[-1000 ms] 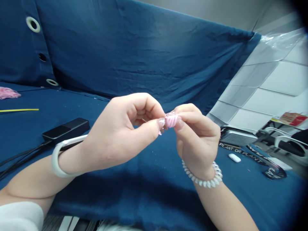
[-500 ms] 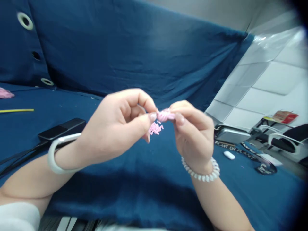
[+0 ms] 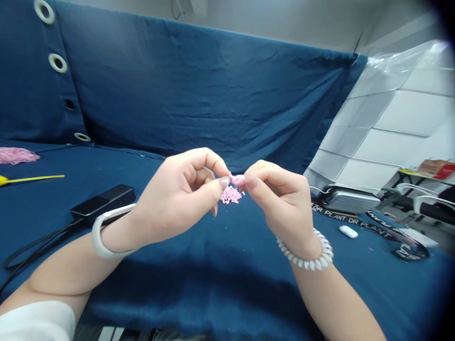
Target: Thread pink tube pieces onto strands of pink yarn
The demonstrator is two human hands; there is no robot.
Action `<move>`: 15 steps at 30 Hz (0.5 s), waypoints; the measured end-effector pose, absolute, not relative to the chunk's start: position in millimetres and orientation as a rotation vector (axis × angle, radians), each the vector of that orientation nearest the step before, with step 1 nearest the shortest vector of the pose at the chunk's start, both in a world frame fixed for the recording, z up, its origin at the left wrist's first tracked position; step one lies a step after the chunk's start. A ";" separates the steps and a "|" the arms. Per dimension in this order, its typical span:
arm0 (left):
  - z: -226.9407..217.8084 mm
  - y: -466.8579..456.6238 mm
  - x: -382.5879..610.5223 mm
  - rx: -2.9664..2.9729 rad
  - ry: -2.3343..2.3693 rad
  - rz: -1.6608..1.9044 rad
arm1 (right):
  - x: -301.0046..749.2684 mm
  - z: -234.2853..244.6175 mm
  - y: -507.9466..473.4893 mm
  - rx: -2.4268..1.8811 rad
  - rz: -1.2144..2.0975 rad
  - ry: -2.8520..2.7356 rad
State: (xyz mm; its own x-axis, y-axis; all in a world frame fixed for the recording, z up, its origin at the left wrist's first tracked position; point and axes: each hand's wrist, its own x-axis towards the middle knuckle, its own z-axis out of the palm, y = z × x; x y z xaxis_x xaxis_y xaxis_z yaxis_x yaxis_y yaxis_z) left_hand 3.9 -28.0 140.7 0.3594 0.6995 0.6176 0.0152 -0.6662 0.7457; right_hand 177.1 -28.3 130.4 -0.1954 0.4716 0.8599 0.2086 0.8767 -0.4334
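Between both hands, a small twisted bundle of pink yarn-like strands point(image 3: 238, 180) is held above the table. My left hand point(image 3: 185, 196) pinches its left end between thumb and index finger. The right end sits in the pinch of my right hand point(image 3: 284, 203), whose fingers cover part of it. Behind and just below the bundle, a little heap of short pink pieces point(image 3: 231, 195) lies on the blue cloth. A pale band point(image 3: 97, 237) circles my left wrist, and a clear coiled band point(image 3: 313, 258) my right.
At left lie a pink strand bundle point(image 3: 17, 155), a yellow strip point(image 3: 35, 179) and a black box with cables point(image 3: 103, 203). On the right are a grey metallic device point(image 3: 351, 201), a white case point(image 3: 348, 231) and a lettered black strap point(image 3: 377, 228). Blue cloth point(image 3: 199, 85) hangs behind.
The view has shifted, so the surroundings sit lower and further right. My right hand has come nearer to my left, and less of the pink bundle shows between them.
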 end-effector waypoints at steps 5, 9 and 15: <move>140.8 -27.0 2.6 1.943 0.584 1.321 | 180.1 132.0 -27.5 -0.531 0.359 -1.779; 140.7 -24.0 2.7 1.915 0.545 1.304 | 179.2 130.7 -24.3 -0.530 0.410 -1.777; 143.5 -23.4 7.0 2.000 0.730 1.254 | 179.3 129.6 -22.5 -0.592 0.431 -1.782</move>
State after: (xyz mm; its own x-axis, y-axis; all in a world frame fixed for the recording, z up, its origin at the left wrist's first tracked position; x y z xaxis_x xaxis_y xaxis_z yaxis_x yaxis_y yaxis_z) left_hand 7.0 -23.4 143.5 0.3851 0.7421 0.5486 0.1111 -0.6274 0.7707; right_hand 179.3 -22.5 129.6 -0.2214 0.5930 0.7742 0.1738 0.8051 -0.5670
